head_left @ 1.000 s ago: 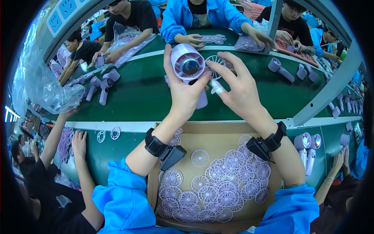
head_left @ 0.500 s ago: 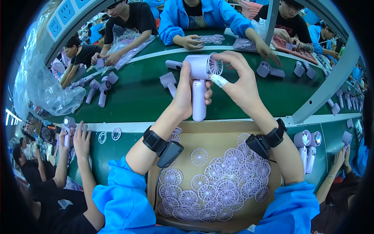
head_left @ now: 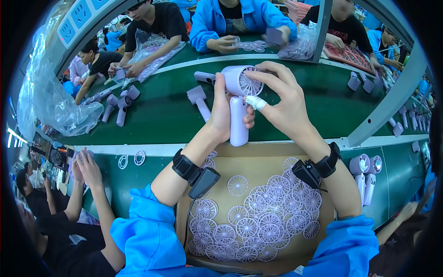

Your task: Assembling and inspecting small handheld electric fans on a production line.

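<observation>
I hold a lilac hand-held fan (head_left: 238, 99) upright over the green conveyor belt (head_left: 166, 115). My left hand (head_left: 223, 116) grips its handle from the left. My right hand (head_left: 279, 99) curls over the round fan head, fingers on its spoked front grille; the thumb wears a white finger cot. Below my wrists a cardboard box (head_left: 230, 159) holds several loose lilac round grilles (head_left: 258, 217). Both wrists carry black strapped devices.
Several more lilac fans lie on the belt at left (head_left: 117, 104) and behind my hands (head_left: 199, 99); two stand at right (head_left: 364, 173). Two loose grilles (head_left: 130, 160) rest on the near ledge. Other people work across the belt and at my left. A grey post (head_left: 392, 99) slants at right.
The fan has turned from facing the camera to upright with its handle down. My hands moved slightly toward me, and my right fingers now press on the grille.
</observation>
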`<state>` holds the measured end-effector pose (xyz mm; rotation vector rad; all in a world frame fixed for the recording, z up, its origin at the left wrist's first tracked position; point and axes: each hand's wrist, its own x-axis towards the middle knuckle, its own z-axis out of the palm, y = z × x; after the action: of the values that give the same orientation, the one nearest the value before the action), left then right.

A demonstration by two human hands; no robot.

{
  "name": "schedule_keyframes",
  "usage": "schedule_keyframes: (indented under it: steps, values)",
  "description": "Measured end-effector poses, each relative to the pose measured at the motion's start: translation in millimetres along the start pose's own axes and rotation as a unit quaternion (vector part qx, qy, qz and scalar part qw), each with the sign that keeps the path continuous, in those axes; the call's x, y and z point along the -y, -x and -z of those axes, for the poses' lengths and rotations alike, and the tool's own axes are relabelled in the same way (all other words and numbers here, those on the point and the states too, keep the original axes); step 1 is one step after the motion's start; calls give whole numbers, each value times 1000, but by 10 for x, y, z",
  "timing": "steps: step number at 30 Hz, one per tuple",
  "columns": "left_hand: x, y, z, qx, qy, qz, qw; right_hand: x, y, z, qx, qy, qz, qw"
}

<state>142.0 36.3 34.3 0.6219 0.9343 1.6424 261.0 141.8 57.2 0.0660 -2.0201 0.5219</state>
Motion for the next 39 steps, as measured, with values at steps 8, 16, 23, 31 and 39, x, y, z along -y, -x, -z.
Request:
schedule_keyframes:
  steps: [8,16,23,31,39]
  values:
    - [28,-48,-11,18,-10,16,1000,-16,17,42,-3,10,-4,1000]
    - [25,0,201,130,37,117,984,-172,77,-119,-28,113,97,988]
    - [-19,32,83,91,102,170,976,-12,187,-262,-32,-344,-160,925]
    - [52,-53,27,-80,-104,120,984,-160,209,-232,61,-438,-365,819]
    - [45,26,-93,-50,-259,-93,960,-193,146,-152,71,-469,-380,794]
